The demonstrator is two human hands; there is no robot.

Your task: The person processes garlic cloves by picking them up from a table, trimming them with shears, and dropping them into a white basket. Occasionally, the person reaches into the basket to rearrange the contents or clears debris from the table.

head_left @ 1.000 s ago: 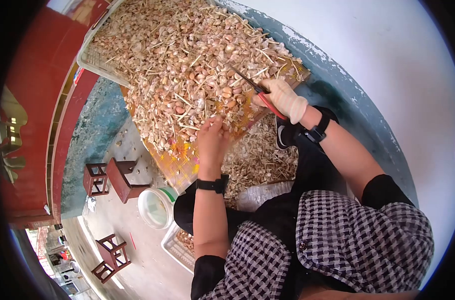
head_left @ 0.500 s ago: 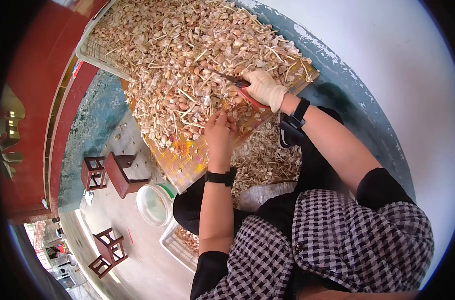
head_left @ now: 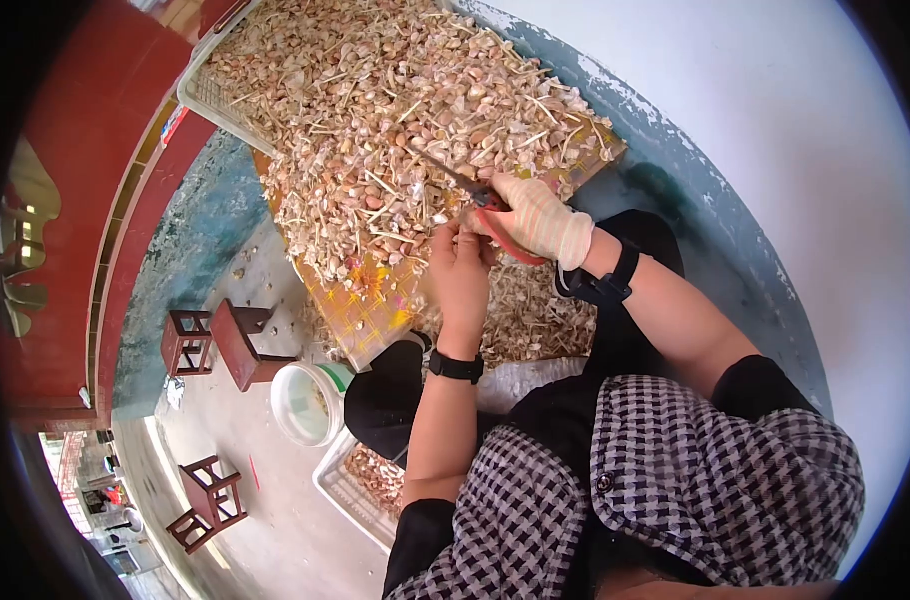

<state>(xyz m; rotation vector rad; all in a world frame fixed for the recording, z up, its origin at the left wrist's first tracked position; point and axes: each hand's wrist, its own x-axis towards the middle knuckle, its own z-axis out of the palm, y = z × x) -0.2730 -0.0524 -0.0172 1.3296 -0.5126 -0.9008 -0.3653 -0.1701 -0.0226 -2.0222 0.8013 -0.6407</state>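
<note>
In a striped, pale knitted glove, my right hand (head_left: 545, 215) is closed around the red handles of a pair of scissors (head_left: 460, 180). The dark blades point up and left over a heap of garlic cloves (head_left: 375, 130) mixed with dry skins and stalks. My bare left hand (head_left: 462, 275) is closed in a pinch just left of the scissor handles, close to the gloved fingers. What its fingertips hold is small and mostly hidden. Both hands are above the front edge of the yellow patterned tabletop (head_left: 350, 310) under the heap.
A white plastic basket (head_left: 210, 110) borders the heap at upper left. Skins and stalks (head_left: 535, 320) lie below the table. Left of my legs are a clear bucket (head_left: 300, 400), another white basket (head_left: 340, 490) and brown stools (head_left: 210, 500). A wall (head_left: 715, 190) stands right.
My left hand has moved right and up to meet the scissor handles. My right hand has shifted slightly down, still holding the scissors. The view has shifted a little.
</note>
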